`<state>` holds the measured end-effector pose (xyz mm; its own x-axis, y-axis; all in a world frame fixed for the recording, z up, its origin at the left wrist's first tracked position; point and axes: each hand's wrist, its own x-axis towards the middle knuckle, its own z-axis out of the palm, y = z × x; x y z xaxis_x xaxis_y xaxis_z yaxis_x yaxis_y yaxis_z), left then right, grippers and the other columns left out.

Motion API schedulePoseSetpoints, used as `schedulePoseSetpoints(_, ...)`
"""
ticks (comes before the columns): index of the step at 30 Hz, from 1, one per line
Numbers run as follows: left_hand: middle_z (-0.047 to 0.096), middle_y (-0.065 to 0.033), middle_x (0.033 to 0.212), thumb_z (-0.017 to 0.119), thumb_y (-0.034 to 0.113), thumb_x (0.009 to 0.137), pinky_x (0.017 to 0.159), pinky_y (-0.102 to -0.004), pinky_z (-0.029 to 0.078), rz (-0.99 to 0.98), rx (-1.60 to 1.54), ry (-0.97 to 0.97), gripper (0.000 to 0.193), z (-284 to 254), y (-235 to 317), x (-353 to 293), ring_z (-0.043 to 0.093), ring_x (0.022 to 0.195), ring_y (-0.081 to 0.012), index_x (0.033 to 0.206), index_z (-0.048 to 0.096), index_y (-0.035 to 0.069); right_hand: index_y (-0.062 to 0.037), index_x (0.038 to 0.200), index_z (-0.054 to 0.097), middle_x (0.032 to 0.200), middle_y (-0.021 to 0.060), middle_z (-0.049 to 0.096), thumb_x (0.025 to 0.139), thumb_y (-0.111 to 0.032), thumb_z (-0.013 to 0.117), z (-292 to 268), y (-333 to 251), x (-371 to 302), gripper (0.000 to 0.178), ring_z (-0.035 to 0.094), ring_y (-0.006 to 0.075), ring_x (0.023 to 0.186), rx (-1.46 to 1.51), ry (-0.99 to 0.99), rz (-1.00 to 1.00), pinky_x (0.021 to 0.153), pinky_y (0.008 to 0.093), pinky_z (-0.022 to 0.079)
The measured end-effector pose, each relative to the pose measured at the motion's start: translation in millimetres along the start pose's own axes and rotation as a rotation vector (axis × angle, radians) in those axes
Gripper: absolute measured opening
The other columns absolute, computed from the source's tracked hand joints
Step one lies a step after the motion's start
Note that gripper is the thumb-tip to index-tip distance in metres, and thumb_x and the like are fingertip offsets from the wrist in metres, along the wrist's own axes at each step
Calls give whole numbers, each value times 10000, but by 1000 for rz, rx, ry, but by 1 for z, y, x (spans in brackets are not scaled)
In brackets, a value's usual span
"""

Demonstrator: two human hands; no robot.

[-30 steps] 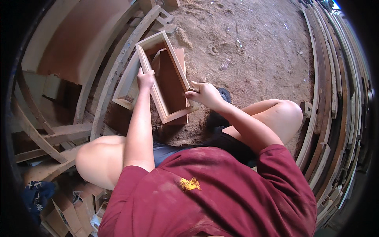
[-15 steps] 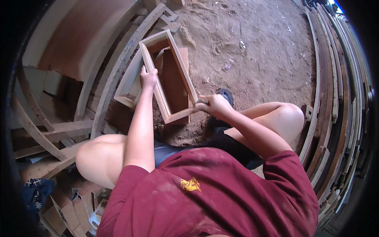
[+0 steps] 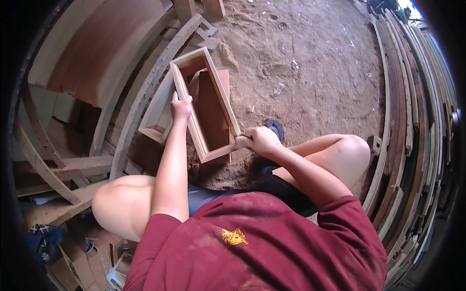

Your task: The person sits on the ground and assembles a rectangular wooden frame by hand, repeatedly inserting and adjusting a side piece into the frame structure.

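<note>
A long rectangular frame of pale wood point(image 3: 220, 79) stands tilted before my knees, its open middle facing up. My left hand point(image 3: 181, 107) is closed round its left long side. At the lower right corner my right hand point(image 3: 262, 142) is closed, fingers curled against the wood. A small dark edge shows at those fingers, but I cannot make out what it is. Through the frame's opening I see a reddish-brown board point(image 3: 212, 104). A second pale wooden frame point(image 3: 154, 115) lies behind, to the left.
Stacked long wooden strips point(image 3: 402, 121) line the right side. Curved timber beams point(image 3: 127, 131) and a large brown panel point(image 3: 107, 48) stand at the left. Sandy ground point(image 3: 301, 72) with scattered scraps stretches ahead. A dark blue cloth point(image 3: 43, 241) lies at the lower left.
My right hand has shifted slightly at the frame's corner, its fingers now closer to the wood. The whole scene sits a little lower in view. The left hand keeps its grip.
</note>
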<state>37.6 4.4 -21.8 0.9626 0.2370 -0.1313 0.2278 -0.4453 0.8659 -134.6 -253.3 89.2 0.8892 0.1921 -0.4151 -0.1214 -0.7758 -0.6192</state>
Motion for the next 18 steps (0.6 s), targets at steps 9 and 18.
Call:
schedulePoseSetpoints(9,569,-325,1260,625,241,686,1044,-374,418,8,-20,-38,807,2,-2,0,556,1217,-369,1372,413,-128,-38,863,700,755,218,659,882,-483,609,7,18,8,455,659,394,752,-13,5,-118,710,459,515)
schedulePoseSetpoints(18,570,-328,1257,631,245,687,1043,-376,421,-4,-27,-47,813,2,-6,2,558,1214,-368,1379,410,-120,-4,799,661,637,221,588,904,-428,629,12,21,11,438,617,393,616,114,59,-245,608,450,485)
